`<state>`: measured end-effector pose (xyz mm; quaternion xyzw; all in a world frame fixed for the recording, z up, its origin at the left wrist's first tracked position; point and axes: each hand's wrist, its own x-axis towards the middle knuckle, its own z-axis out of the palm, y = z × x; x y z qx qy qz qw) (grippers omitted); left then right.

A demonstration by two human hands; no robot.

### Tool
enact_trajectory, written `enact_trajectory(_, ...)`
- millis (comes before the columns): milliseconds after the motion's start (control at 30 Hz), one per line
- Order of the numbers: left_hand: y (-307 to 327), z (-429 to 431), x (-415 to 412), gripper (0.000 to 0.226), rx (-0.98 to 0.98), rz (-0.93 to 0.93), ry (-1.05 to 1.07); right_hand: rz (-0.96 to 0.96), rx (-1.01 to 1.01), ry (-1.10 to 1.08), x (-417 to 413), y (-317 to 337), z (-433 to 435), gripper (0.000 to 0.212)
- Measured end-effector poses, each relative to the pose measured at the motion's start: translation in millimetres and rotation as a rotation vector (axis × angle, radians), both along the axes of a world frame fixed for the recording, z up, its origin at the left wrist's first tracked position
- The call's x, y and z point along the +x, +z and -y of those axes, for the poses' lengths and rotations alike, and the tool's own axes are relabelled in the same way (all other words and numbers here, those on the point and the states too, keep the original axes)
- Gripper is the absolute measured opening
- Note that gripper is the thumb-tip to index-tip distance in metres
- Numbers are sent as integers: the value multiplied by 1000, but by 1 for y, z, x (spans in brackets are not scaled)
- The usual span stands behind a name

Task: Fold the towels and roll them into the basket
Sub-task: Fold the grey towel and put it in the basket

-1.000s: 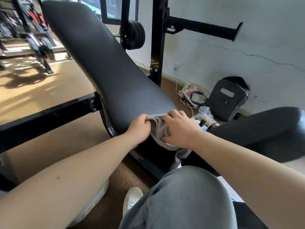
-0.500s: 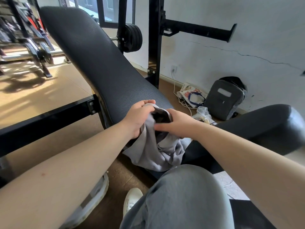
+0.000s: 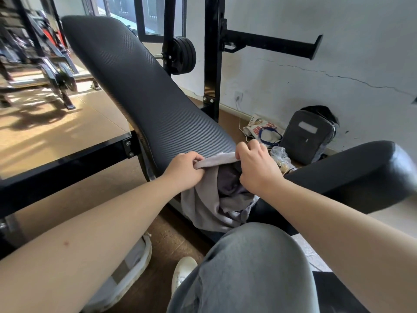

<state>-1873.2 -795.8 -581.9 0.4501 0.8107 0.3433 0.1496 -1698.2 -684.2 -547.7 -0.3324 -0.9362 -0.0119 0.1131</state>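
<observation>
A grey towel hangs off the near end of the black inclined bench pad, bunched in loose folds with a darker inside showing. My left hand pinches its top edge on the left. My right hand grips the same edge on the right, so a short strip of hem is stretched between the two hands. A white basket stands on the floor under my left forearm, mostly hidden by the arm.
My knee in grey trousers and a white shoe fill the bottom. A black padded roller lies to the right. By the wall lie a dark bag, a printed pouch and a plastic wrapper. Black rack posts stand behind the bench.
The towel was bunched small between both hands, then dropped open and now hangs down. My hands have moved apart along its top edge.
</observation>
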Motion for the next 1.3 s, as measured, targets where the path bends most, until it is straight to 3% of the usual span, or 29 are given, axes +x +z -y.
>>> enact_trajectory(133,0,1,9,66,-77,254,-94,68,52,46,-4,-2,5,26)
enact_trajectory(300,-11,-4,16,88,-80,226,-129,103,-43,-10,-5,-12,6,45)
enact_trajectory(367,-16,-8,18,81,-81,221,-132,99,-161,-24,-6,-15,4,58)
enact_trajectory(467,-23,-12,23,44,-99,131,-124,181,-212,-12,-6,-18,5,85)
enact_trajectory(600,-22,-12,29,25,-94,118,-134,313,-152,0,-5,-21,-2,82)
enact_trajectory(667,-20,-10,27,26,-13,169,-92,323,-119,13,-5,-20,-3,76)
enact_trajectory(767,-12,-7,22,49,218,312,-1,277,-90,30,-8,-17,-5,57)
enact_trajectory(933,15,-10,11,54,555,470,374,140,-69,86,-8,-5,-5,44)
enact_trajectory(1033,16,-12,5,54,466,396,310,276,-153,-51,-4,-3,-6,55)
enact_trajectory(1133,7,-9,8,69,364,280,115,377,-232,-192,-3,-2,-14,84)
enact_trajectory(1300,-4,-4,19,84,164,-40,-210,168,-175,-83,-5,-4,-14,59)
